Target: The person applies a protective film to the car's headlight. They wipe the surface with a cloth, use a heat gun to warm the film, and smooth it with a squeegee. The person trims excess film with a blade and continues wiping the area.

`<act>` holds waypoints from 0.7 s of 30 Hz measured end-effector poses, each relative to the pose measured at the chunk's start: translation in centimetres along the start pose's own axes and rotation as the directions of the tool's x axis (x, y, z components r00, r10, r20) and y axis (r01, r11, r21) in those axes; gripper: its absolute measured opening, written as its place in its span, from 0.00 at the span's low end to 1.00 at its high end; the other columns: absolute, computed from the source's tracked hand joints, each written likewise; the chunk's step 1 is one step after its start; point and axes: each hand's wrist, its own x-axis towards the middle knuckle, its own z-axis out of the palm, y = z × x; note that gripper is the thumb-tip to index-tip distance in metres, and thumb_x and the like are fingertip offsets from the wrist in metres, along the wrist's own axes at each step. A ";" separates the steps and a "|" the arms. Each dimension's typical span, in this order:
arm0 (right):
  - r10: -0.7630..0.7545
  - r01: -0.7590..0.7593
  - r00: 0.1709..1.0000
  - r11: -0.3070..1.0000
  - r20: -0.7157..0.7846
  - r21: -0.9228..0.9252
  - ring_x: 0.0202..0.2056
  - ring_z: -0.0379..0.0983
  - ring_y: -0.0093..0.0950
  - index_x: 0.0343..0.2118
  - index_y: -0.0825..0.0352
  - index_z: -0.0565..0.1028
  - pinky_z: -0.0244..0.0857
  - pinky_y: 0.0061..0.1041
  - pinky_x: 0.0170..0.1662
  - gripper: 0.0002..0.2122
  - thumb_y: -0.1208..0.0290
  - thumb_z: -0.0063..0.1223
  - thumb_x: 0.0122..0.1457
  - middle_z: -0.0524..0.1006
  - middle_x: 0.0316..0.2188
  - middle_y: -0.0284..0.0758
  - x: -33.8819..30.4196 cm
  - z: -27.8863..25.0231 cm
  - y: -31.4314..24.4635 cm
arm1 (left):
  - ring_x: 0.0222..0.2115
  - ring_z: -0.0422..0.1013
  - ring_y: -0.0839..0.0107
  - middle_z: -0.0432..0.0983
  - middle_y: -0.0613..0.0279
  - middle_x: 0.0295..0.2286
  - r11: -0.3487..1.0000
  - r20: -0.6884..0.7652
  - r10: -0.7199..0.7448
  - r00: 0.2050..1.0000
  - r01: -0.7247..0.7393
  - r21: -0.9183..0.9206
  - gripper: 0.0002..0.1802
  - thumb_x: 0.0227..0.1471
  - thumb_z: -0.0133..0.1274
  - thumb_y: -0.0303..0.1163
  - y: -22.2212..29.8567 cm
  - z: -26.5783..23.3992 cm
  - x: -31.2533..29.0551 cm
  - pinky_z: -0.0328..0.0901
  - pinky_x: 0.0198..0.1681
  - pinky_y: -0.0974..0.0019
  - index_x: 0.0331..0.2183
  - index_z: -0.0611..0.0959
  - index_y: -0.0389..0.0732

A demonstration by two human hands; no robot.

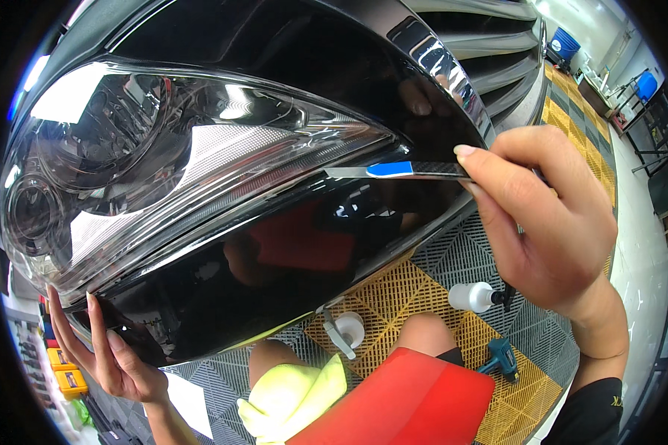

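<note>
Pinching the flat tool [390, 170] between thumb and forefinger, the right hand [553, 204] is holding it nearly level, its thin tip pointing left toward the seam where the headlight [148, 148] is meeting the glossy black bumper [274, 245]; whether the tip is touching, I cannot tell. The left hand [119, 363] is grasping nothing visible, its fingers spreading and its fingertips resting near the headlight's lower outer corner. Between the hands, the headlight's long lower edge is running unobstructed, leaving them a wide stretch apart. The right wrist is hanging outside the bumper's rim, with room around it above the floor tiles [531, 400]. Farther down, a white bottle [470, 297] and a teal power tool [503, 359] are sitting well apart from both hands, while a yellow-green cloth [293, 397] is draping over one leg beside a red surface [416, 397].
</note>
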 end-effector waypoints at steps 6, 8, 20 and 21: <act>-0.041 0.041 0.998 0.999 -0.039 0.004 0.29 0.74 0.30 0.41 0.73 0.82 0.67 0.23 0.29 0.15 0.89 0.66 0.48 0.77 0.32 0.39 -0.1 0.6 1.0 | 0.68 0.59 0.46 0.66 0.49 0.66 0.998 -0.004 -0.020 1.000 0.020 -0.053 0.24 0.65 0.42 0.39 0.4 0.0 0.4 0.45 0.71 0.32 0.53 0.87 0.46; -0.049 0.049 0.998 0.999 -0.047 0.007 0.28 0.74 0.30 0.41 0.73 0.82 0.67 0.23 0.29 0.15 0.89 0.66 0.48 0.77 0.32 0.39 0.0 0.7 1.2 | 0.68 0.58 0.49 0.66 0.50 0.66 0.998 -0.008 -0.017 1.000 0.017 -0.058 0.26 0.66 0.39 0.37 0.6 0.1 0.3 0.44 0.72 0.37 0.55 0.85 0.42; -0.037 0.038 0.998 0.999 -0.041 0.024 0.31 0.77 0.29 0.41 0.73 0.82 0.70 0.22 0.32 0.15 0.91 0.65 0.49 0.78 0.33 0.39 -0.3 0.8 2.0 | 0.68 0.58 0.51 0.66 0.52 0.66 0.999 -0.019 -0.005 1.000 0.004 -0.044 0.27 0.65 0.39 0.42 0.3 0.2 0.3 0.43 0.73 0.39 0.56 0.85 0.45; -0.027 0.028 0.999 0.999 -0.037 0.025 0.31 0.77 0.29 0.41 0.73 0.82 0.70 0.22 0.32 0.15 0.91 0.64 0.49 0.78 0.33 0.39 -0.4 0.7 1.9 | 0.69 0.58 0.51 0.66 0.52 0.66 0.998 -0.023 -0.011 1.000 0.010 -0.063 0.27 0.65 0.39 0.42 0.4 0.2 0.3 0.42 0.73 0.38 0.56 0.85 0.46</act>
